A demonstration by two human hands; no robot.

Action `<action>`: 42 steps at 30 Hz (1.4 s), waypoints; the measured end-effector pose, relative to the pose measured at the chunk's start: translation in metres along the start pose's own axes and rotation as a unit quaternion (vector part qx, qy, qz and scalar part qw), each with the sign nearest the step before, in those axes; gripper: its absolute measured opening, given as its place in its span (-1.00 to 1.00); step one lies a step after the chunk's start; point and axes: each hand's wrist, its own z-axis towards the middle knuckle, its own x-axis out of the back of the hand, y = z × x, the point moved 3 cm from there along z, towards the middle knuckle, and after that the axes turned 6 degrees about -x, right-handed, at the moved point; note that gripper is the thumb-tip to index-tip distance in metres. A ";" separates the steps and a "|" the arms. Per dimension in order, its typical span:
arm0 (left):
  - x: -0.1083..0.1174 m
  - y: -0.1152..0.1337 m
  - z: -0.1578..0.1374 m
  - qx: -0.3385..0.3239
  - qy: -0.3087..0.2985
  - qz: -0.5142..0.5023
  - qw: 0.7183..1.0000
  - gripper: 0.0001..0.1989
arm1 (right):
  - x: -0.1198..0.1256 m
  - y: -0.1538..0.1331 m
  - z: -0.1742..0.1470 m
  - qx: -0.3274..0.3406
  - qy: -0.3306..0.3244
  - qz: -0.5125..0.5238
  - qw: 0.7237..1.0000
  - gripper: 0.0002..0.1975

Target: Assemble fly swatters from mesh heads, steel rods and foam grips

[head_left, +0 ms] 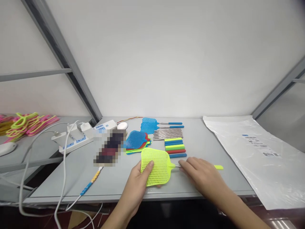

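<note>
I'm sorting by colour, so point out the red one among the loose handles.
It's the red handle, lying between a yellow-green handle and the blue handle nearest the person; the others are all blue or yellow-green.

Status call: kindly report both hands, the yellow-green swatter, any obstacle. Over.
Left hand gripping yellow-green swatter head. Right hand over metal rod, grip partly hidden. Loose handles lie close beyond; nothing visibly blocking.
</note>
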 end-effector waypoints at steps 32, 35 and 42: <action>0.041 0.042 0.044 -0.056 -0.060 0.046 0.996 -0.54 | -0.009 -0.021 0.082 0.112 0.067 0.099 0.986 -0.83; 0.048 0.040 0.049 -0.036 -0.088 0.062 0.994 -0.53 | -0.006 -0.028 0.091 0.189 0.094 0.075 0.975 -0.78; 0.084 0.055 0.067 -0.230 0.105 0.327 0.911 -0.50 | -0.038 -0.032 0.113 0.202 0.053 0.074 0.975 -0.75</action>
